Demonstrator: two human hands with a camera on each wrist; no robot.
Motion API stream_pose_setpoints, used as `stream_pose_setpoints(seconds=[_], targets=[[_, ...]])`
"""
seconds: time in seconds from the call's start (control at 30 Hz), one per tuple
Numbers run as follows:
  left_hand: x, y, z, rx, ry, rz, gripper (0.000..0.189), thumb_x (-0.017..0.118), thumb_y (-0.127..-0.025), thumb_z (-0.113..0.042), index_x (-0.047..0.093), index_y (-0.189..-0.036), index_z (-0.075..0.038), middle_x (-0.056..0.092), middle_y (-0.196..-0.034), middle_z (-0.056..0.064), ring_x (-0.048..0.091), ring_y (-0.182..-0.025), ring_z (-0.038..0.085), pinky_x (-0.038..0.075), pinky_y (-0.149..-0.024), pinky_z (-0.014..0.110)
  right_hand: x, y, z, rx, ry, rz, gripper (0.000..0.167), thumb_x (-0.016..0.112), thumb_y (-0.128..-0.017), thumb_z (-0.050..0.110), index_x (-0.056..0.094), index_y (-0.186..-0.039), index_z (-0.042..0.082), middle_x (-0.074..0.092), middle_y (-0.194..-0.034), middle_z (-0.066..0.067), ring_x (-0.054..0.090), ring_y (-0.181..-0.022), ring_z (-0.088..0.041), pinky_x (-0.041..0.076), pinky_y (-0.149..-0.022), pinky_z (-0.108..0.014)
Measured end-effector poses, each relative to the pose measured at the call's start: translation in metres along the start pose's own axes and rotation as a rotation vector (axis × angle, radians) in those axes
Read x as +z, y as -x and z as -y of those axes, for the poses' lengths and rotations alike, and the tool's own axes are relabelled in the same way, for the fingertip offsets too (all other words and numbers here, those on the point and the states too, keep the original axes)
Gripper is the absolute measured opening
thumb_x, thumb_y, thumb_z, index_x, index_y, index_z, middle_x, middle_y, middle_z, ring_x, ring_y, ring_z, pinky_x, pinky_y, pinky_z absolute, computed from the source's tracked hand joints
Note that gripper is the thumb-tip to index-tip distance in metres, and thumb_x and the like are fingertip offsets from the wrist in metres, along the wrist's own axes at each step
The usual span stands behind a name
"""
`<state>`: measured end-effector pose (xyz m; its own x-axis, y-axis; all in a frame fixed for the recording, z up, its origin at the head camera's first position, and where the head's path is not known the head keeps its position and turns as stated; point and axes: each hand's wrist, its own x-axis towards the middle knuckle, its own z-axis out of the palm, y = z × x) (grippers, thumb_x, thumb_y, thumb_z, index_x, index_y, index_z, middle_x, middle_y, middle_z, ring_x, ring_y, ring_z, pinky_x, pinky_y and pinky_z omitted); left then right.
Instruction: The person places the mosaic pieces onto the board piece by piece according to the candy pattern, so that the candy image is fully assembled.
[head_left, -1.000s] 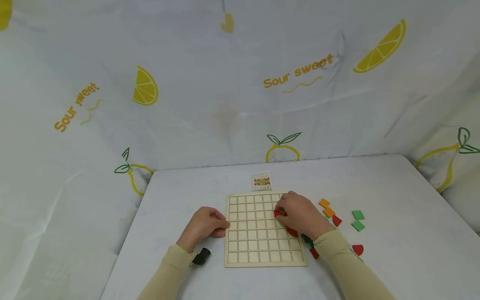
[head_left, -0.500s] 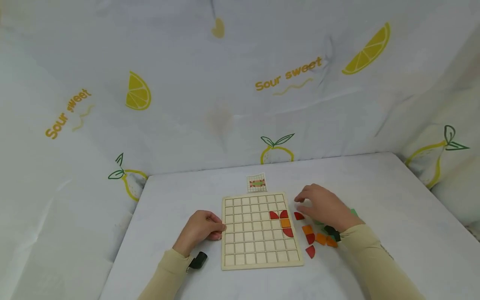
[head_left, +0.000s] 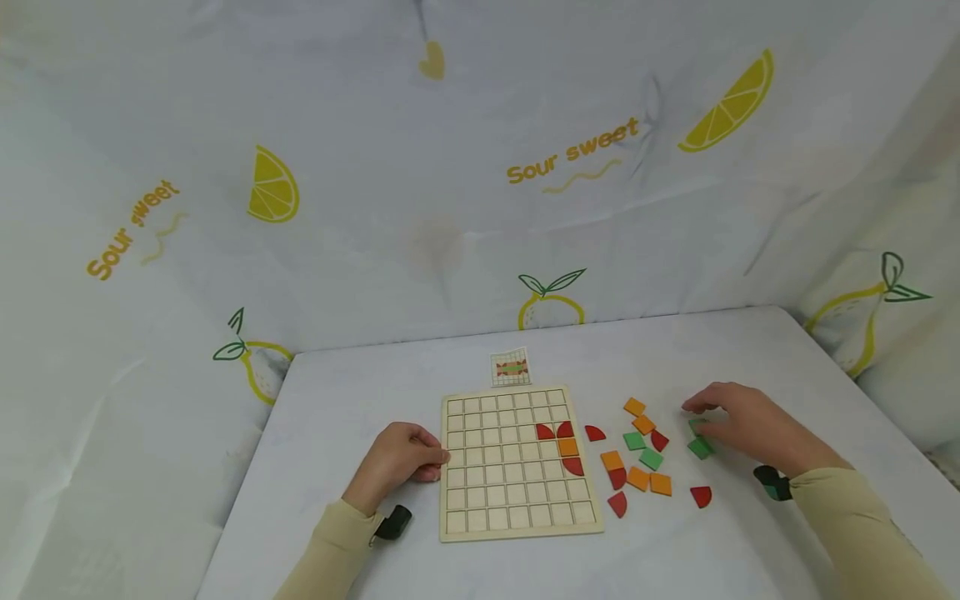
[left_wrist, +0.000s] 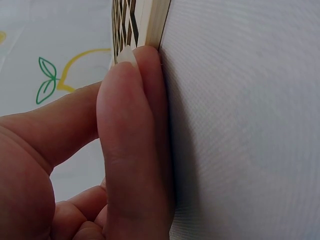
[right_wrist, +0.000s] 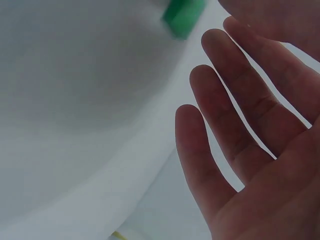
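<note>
A light wooden grid board (head_left: 500,477) lies on the table. Its left edge is pinched between thumb and finger of my left hand (head_left: 406,458); the left wrist view shows the fingertips at the board's edge (left_wrist: 156,22). In the board's right columns sit an orange square tile (head_left: 568,447) and several red quarter-round tiles (head_left: 572,467). My right hand (head_left: 753,427) hovers at the right over two green diamond-shaped tiles (head_left: 701,448), one partly hidden by it. In the right wrist view its fingers (right_wrist: 212,105) are spread, holding nothing, with a blurred green tile (right_wrist: 184,17) beyond them.
Loose orange tiles (head_left: 661,484), green tiles (head_left: 651,458) and red quarter-rounds (head_left: 701,497) lie between the board and my right hand. A small pattern card (head_left: 511,367) lies behind the board. A lemon-print cloth (head_left: 420,250) hangs at the back.
My right hand has left the board, where a red quarter-round now shows uncovered, and moved right past the loose tiles to the green pair. The left hand stays at the board's edge.
</note>
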<state>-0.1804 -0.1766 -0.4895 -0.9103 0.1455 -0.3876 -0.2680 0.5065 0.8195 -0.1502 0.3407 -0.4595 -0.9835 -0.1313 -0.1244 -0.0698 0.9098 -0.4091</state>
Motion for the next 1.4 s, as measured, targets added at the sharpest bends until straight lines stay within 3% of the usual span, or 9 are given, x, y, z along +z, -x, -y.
stream_pose_setpoints(seconds=[0.4,0.7,1.0,1.23,1.4], targets=[[0.000,0.000,-0.001,0.008,0.006,0.012,0.023,0.088,-0.089,-0.017,0.075,-0.102,-0.003,0.079,-0.084,0.007,0.075,-0.066,0.011,0.064,-0.065,0.026,-0.001,0.005,-0.020,0.022,-0.028,0.026,0.027,0.082,-0.092,0.011,0.078,-0.118,0.004,0.075,-0.114,-0.011,0.066,-0.108,-0.037,0.059,-0.096,-0.063],[0.000,0.000,-0.001,0.004,0.017,0.007,0.023,0.089,-0.089,-0.016,0.075,-0.101,-0.003,0.079,-0.084,0.007,0.074,-0.065,0.011,0.064,-0.065,0.026,-0.001,0.000,-0.014,0.019,-0.046,0.027,0.025,0.082,-0.093,0.014,0.079,-0.116,0.007,0.075,-0.113,-0.009,0.065,-0.109,-0.035,0.060,-0.096,-0.062],[0.000,0.001,-0.002,0.004,0.014,0.007,0.023,0.088,-0.089,-0.017,0.075,-0.101,-0.003,0.079,-0.085,0.007,0.075,-0.066,0.011,0.064,-0.065,0.027,0.015,-0.016,0.033,-0.020,-0.047,0.027,0.025,0.086,-0.092,0.019,0.080,-0.114,0.009,0.075,-0.113,-0.008,0.066,-0.109,-0.034,0.062,-0.095,-0.057],[0.000,0.001,-0.003,-0.008,0.004,0.005,0.020,0.088,-0.090,-0.017,0.076,-0.100,-0.004,0.079,-0.083,0.006,0.075,-0.066,0.011,0.064,-0.065,0.027,0.029,-0.026,0.080,-0.069,-0.069,0.064,0.021,0.086,-0.092,0.022,0.082,-0.111,0.015,0.073,-0.111,-0.001,0.062,-0.095,-0.019,0.061,-0.083,-0.037],[0.000,0.001,-0.003,-0.010,0.005,0.007,0.021,0.088,-0.089,-0.017,0.075,-0.100,-0.004,0.079,-0.083,0.006,0.075,-0.067,0.011,0.063,-0.065,0.026,0.039,-0.027,0.114,-0.120,-0.061,0.080,0.016,0.087,-0.093,0.025,0.082,-0.108,0.022,0.071,-0.110,0.006,0.062,-0.101,-0.018,0.060,-0.091,-0.040]])
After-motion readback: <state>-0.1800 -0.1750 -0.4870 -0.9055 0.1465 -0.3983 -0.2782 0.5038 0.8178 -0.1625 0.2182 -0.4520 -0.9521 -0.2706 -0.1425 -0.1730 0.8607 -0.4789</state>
